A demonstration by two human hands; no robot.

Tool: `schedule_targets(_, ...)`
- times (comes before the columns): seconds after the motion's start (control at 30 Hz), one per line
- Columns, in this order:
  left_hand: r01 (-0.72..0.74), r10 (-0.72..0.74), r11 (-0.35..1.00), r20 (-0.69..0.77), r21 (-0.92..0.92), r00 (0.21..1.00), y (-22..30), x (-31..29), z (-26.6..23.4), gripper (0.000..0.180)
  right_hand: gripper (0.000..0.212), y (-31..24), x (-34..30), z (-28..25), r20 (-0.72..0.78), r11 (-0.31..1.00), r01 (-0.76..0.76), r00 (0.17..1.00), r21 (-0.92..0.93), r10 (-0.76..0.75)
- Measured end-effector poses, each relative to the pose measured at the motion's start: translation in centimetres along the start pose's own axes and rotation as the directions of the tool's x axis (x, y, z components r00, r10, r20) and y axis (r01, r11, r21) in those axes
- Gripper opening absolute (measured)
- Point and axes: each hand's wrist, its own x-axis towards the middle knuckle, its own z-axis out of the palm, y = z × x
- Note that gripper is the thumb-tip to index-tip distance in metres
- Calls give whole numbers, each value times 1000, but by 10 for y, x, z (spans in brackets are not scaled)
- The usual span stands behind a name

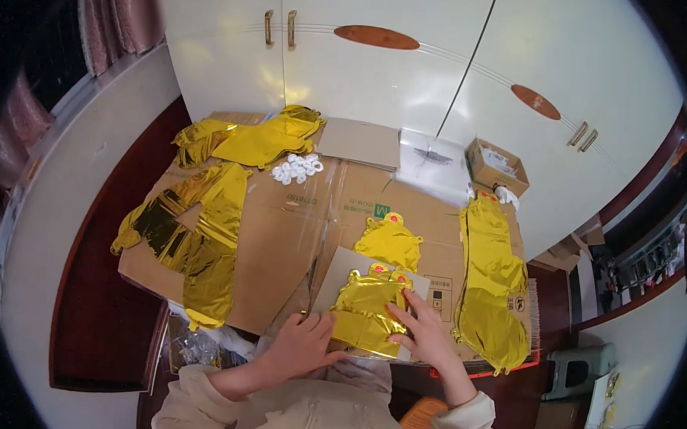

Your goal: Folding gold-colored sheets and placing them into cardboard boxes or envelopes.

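A folded gold foil balloon (366, 300) with red spots at its top edge lies on a grey card (333, 279) at the near middle of the table. My right hand (424, 329) rests on the balloon's right side, fingers spread and pressing on the foil. At the card's lower left corner is my left hand (307, 342), fingers stretched and thumb apart, touching the edge of card and foil. Just beyond the card, another flat gold foil piece (388, 243) with a red spot lies partly covered.
Flattened cardboard (281, 235) covers the table. Gold foil balloons lie at the left (215, 247), back left (274, 139) and right (494, 282). White rings (296, 169), grey cards (358, 144), clear plastic sleeves (435, 161) and a small carton (499, 168) sit along the back, before white cabinets (380, 78).
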Motion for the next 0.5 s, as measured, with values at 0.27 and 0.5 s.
schedule_targets(0.27,155,-154,988,56,-17,987,6,15,6,79,77,-2,0,-3,32,999,-33,999,15,33)
schedule_targets(0.5,-30,28,962,-11,-271,1000,42,13,18,88,89,-3,5,-7,92,994,-107,990,26,105)
